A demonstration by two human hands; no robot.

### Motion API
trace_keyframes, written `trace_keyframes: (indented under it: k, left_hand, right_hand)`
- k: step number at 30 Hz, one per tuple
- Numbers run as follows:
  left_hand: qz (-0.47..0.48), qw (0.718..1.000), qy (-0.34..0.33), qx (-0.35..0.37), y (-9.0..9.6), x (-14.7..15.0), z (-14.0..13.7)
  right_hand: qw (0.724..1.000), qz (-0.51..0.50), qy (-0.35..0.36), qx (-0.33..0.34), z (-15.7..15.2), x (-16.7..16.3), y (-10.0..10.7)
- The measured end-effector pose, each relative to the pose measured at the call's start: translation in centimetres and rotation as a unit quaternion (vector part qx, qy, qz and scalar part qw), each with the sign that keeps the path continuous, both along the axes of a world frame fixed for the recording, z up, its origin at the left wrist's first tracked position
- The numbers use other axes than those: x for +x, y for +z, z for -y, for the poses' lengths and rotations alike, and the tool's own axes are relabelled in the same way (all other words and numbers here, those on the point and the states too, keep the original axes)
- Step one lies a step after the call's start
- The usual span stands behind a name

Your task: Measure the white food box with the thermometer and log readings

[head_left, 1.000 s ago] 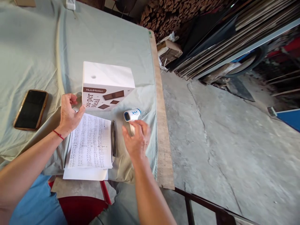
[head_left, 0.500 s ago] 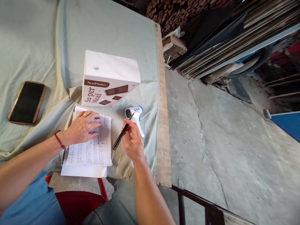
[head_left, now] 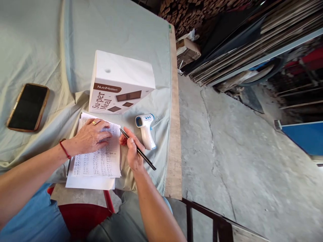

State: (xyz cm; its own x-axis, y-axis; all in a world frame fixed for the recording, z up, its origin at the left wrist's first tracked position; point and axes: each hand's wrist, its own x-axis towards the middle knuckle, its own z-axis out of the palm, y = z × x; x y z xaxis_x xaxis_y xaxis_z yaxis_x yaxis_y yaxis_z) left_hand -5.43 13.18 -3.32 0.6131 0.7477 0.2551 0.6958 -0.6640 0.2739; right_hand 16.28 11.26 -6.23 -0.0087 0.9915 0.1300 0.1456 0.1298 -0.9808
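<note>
Handwriting in rows fills the top sheet of a stack of papers (head_left: 97, 164) at the table's near edge. My left hand (head_left: 92, 136) lies on that sheet with its fingers spread, a ring on one finger and a red cord at the wrist. Just right of the papers, my right hand (head_left: 132, 148) grips a black pen (head_left: 145, 157). The pen's thin tip points up and left, close to the sheet's right edge; whether it touches the paper I cannot tell. Beside this hand lies a white and blue infrared thermometer (head_left: 146, 131).
A white NutriMotion box (head_left: 123, 72) stands behind the papers. To the left, a phone in a brown case (head_left: 28, 107) lies on the wrinkled pale tablecloth (head_left: 32, 43). The table's wooden edge (head_left: 175, 134) runs along the right, with concrete floor (head_left: 239, 151) beyond.
My right hand has moved left towards the papers. The pen has swung round in it, so its thin tip now points up-left rather than up-right. My left hand stays on the sheet.
</note>
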Motion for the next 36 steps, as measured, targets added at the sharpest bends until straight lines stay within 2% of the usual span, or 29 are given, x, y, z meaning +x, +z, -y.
trace_keyframes:
  k: [6, 13, 18, 24, 36]
  left_hand:
    - [0.010, 1.000, -0.003, -0.007, -0.25, 0.00, -0.06]
    - [0.003, 1.000, -0.005, 0.012, -0.18, -0.01, -0.16]
    - [-0.001, 1.000, -0.005, 0.018, -0.32, -0.09, -0.21]
    - [0.009, 1.000, -0.005, 0.026, -0.37, -0.04, -0.19]
    - [-0.002, 1.000, -0.005, 0.007, 0.03, 0.02, -0.16]
  right_hand:
    - [1.000, 0.025, 0.018, 0.005, -0.25, -0.07, 0.74]
    - [0.993, 0.102, -0.019, 0.050, -0.38, -0.76, 0.61]
    - [0.982, 0.162, -0.010, 0.097, -0.38, -0.83, 0.48]
    - [0.973, 0.179, 0.002, 0.145, -0.55, -0.87, 0.27]
    - [0.979, 0.183, 0.005, 0.093, -0.56, -0.69, 0.38]
